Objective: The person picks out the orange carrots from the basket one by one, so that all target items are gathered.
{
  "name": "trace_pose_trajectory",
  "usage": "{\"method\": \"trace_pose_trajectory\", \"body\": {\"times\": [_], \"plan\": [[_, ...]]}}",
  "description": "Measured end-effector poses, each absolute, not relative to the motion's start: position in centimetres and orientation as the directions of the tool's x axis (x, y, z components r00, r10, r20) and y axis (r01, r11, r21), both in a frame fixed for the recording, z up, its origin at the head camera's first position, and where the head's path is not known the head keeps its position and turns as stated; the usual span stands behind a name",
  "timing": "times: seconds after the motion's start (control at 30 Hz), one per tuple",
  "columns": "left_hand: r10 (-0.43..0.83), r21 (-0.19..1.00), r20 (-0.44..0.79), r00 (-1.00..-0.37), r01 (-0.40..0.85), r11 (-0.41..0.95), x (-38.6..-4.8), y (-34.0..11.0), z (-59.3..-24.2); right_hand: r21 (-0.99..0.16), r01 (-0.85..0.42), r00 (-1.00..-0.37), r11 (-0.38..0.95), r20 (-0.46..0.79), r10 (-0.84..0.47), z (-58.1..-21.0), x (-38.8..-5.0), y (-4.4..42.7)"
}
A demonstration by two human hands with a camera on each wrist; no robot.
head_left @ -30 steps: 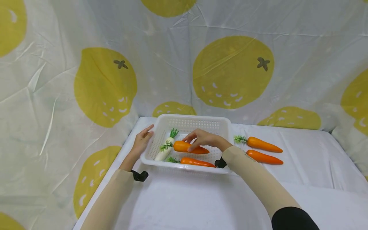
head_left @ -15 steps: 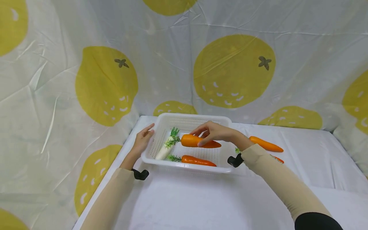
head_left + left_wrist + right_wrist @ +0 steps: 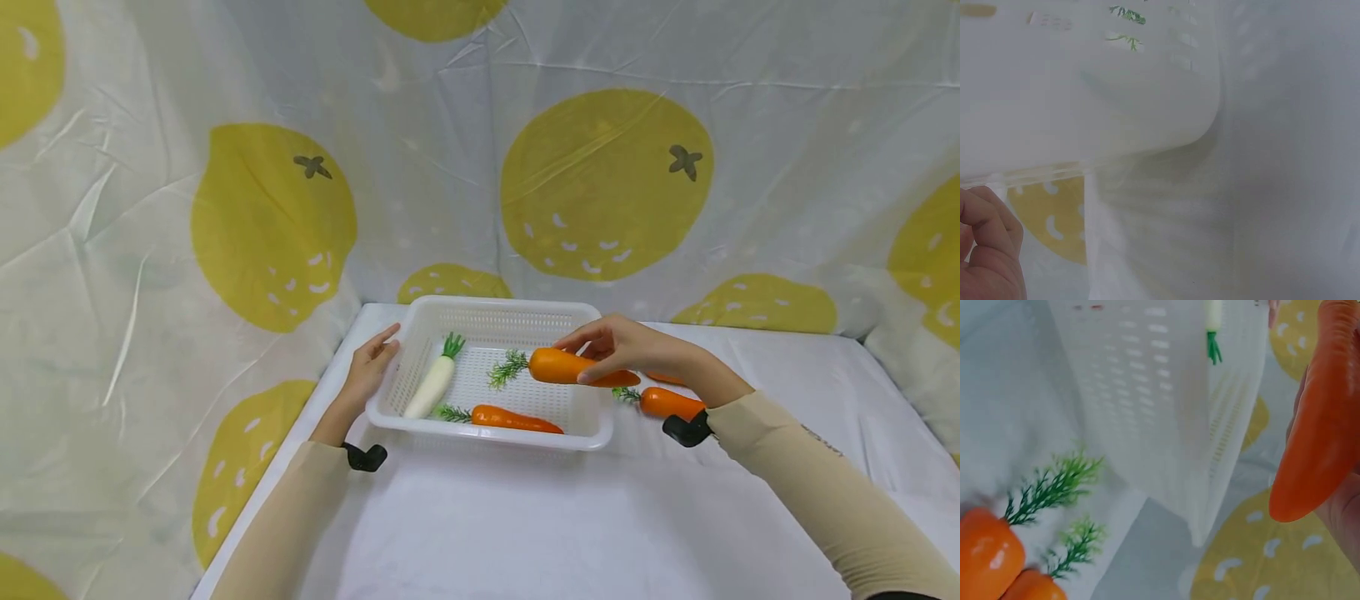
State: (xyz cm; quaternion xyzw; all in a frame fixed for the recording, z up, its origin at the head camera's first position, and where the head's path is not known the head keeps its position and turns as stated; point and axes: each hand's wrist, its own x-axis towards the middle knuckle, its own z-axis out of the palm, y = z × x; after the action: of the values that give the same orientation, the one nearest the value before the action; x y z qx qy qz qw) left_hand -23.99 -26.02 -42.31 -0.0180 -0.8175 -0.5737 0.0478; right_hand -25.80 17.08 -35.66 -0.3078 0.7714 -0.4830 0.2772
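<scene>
My right hand pinches an orange carrot with feathery green leaves, holding it level above the right side of a white plastic basket. In the right wrist view the carrot's tapered end fills the right edge. My left hand holds the basket's left rim; in the left wrist view its curled fingers meet the rim, partly cut off by the frame. Inside the basket lie a white radish with a green top and another carrot along the front wall.
Right of the basket, two more carrots lie on the white-covered table: a nearer carrot and a farther carrot, both partly hidden by my right hand and arm. Behind stands a curtain printed with lemons.
My right hand has lifted the carrot from above the radish and carried it right, to the basket's right edge. The left hand and the basket have stayed in place.
</scene>
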Motion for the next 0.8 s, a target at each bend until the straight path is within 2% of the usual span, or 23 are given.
{"method": "trace_pose_trajectory", "body": {"times": [0.27,0.57,0.8], "plan": [[-0.034,0.942,0.082,-0.996,0.066,0.329,-23.8,-25.8,-41.9,-0.921,-0.129,-0.669,0.368,-0.193,-0.717,-37.0,-25.1,22.4],[-0.035,0.938,0.081,-0.996,0.064,0.342,-23.8,-25.6,-41.8,-0.902,-0.255,-0.621,0.349,-0.124,-0.774,-39.3,-24.6,27.9],[-0.045,0.933,0.06,-0.997,0.04,0.357,-23.9,-25.7,-42.0,-0.906,-0.242,-0.619,0.348,-0.132,-0.774,-41.6,-23.5,30.8]]}}
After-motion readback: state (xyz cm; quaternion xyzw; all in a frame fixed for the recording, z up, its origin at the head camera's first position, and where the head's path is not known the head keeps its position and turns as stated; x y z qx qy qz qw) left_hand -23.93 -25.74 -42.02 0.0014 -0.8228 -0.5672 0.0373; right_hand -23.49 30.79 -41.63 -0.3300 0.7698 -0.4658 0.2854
